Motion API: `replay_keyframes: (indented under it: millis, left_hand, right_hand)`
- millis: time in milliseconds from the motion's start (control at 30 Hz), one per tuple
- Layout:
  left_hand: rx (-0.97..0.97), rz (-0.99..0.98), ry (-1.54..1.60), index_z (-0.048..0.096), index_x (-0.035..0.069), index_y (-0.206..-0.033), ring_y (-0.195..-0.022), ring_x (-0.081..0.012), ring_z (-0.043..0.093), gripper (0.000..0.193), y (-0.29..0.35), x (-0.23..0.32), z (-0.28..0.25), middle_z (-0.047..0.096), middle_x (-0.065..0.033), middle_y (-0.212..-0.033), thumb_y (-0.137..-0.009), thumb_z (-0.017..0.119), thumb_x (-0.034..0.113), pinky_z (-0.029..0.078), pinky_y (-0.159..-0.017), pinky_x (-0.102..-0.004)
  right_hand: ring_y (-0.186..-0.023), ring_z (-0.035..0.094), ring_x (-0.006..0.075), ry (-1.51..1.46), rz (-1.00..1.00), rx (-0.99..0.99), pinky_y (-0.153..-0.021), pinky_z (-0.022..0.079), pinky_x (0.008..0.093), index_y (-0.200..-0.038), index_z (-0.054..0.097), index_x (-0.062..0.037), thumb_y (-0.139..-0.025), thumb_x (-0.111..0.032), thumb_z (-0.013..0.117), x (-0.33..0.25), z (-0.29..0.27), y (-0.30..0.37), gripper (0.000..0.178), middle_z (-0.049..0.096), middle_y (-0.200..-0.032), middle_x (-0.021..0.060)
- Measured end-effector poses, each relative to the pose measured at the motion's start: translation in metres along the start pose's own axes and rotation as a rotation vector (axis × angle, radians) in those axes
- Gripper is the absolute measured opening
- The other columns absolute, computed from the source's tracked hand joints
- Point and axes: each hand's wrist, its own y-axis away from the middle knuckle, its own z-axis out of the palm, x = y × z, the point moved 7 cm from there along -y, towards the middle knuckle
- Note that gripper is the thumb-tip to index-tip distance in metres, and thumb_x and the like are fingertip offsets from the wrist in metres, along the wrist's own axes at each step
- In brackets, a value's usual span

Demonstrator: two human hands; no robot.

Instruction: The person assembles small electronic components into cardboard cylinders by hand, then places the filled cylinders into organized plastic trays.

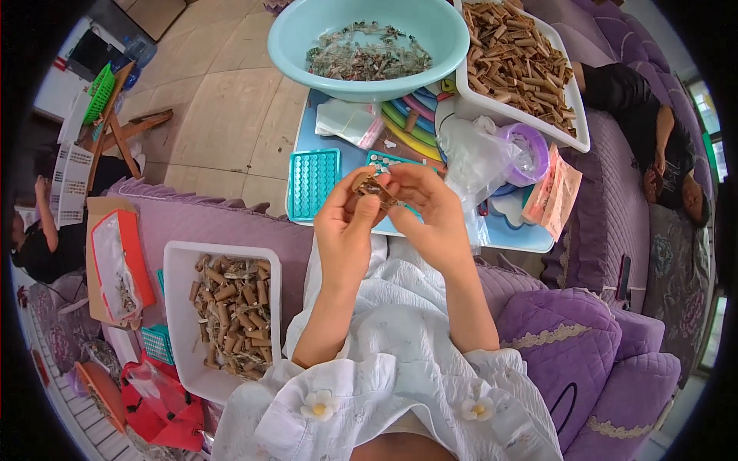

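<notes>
Location type: living room of a home, with handwork materials set out in it. Domestic indicators: purple quilted seating [565, 361] with cream lace trim [550, 336], at the right and left of the frame; a person [638, 115] in dark clothing beside that seating, upper right; bright window panes [701, 107], right edge; floor tiles [219, 100], upper left; a low bench [530, 241] with a colourful rainbow print [411, 131], upper centre. Handwork indicators: a light-blue basin [369, 88] of small pieces [369, 54], top centre; white trays [582, 134] of brown tubes [238, 307], upper right and lower left.
</notes>
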Motion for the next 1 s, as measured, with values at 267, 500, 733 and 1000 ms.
replay_keyframes:
  millis: [267, 500, 733, 1000]
  left_hand:
    - [0.071, 0.022, -0.394, 0.05, 0.001, -0.108, -0.078, -0.0074, 0.052, 0.029, -0.003, -0.006, -0.022, 0.057, -0.0063, -0.092, -0.079, 0.051, 0.004, 0.042, -0.067, -0.0194]
    - [0.123, -0.045, -0.118, 0.046, 0.001, -0.112, -0.084, -0.0166, 0.056, 0.03, -0.026, -0.014, -0.054, 0.056, -0.0099, -0.092, -0.082, 0.048, 0.006, 0.048, -0.073, -0.0265]
    - [0.12, -0.15, -0.026, 0.042, 0.0, -0.114, -0.085, -0.0225, 0.056, 0.035, -0.023, -0.028, -0.073, 0.053, -0.0134, -0.095, -0.081, 0.052, 0.009, 0.05, -0.073, -0.0307]
    - [0.078, -0.247, 0.029, 0.045, -0.001, -0.111, -0.081, -0.0208, 0.059, 0.032, -0.019, -0.033, -0.07, 0.056, -0.0124, -0.093, -0.08, 0.052, 0.005, 0.051, -0.07, -0.029]
  right_hand:
    - [-0.068, 0.054, 0.0107, -0.127, 0.197, -0.196, -0.06, 0.045, 0.0239, -0.09, 0.05, 0.0048, -0.069, 0.005, 0.049, 0.04, 0.022, -0.019, 0.022, 0.056, -0.078, 0.008]
    - [-0.075, 0.054, 0.0113, 0.283, 0.159, -0.095, -0.067, 0.044, 0.0235, -0.101, 0.051, 0.0001, -0.073, -0.004, 0.054, 0.072, -0.049, -0.071, 0.028, 0.057, -0.086, 0.0064]
    - [-0.067, 0.058, 0.0278, 0.786, -0.045, -0.067, -0.06, 0.046, 0.0348, -0.088, 0.055, -0.002, -0.066, -0.005, 0.059, 0.109, -0.045, -0.04, 0.022, 0.059, -0.074, 0.0146]
    - [-0.067, 0.057, 0.0268, 1.037, -0.132, -0.07, -0.06, 0.046, 0.0319, -0.087, 0.053, -0.0015, -0.067, -0.003, 0.058, 0.11, -0.034, -0.037, 0.02, 0.058, -0.075, 0.013]
